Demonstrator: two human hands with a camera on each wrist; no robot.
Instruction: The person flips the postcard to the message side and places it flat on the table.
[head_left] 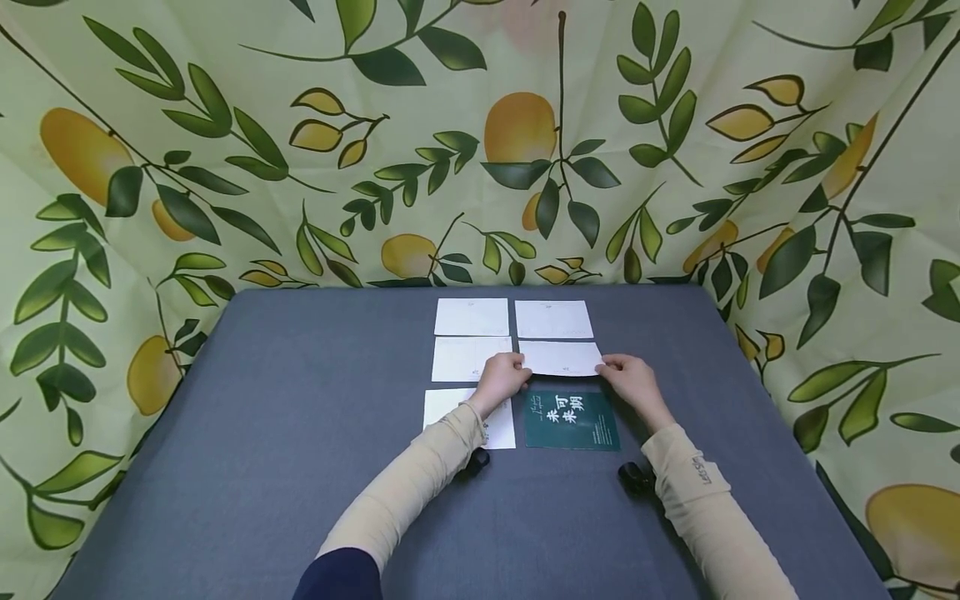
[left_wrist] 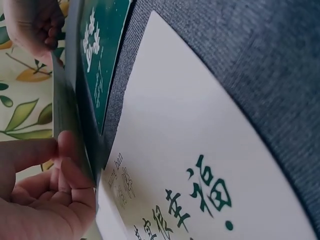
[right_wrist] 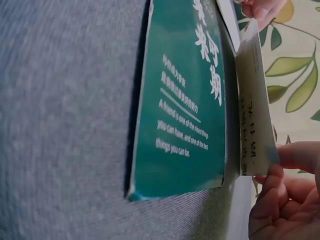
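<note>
A white postcard (head_left: 561,359) is held at both ends, tilted up with its near edge off the table. My left hand (head_left: 501,379) pinches its left end between thumb and fingers. At the opposite end my right hand (head_left: 633,385) pinches the right edge. The right wrist view shows lines of dark writing on the side of the held postcard (right_wrist: 255,100) that faces me. Just nearer me lies a green card (head_left: 572,421) with white lettering. A white card with green characters (left_wrist: 165,100) lies under my left forearm, partly hidden in the head view.
Beyond the hands lie more white cards: one at the back left (head_left: 471,317), one at the back right (head_left: 554,319) and one in the middle left (head_left: 465,358). Grey cloth covers the table (head_left: 300,417). A patterned curtain (head_left: 450,167) hangs behind.
</note>
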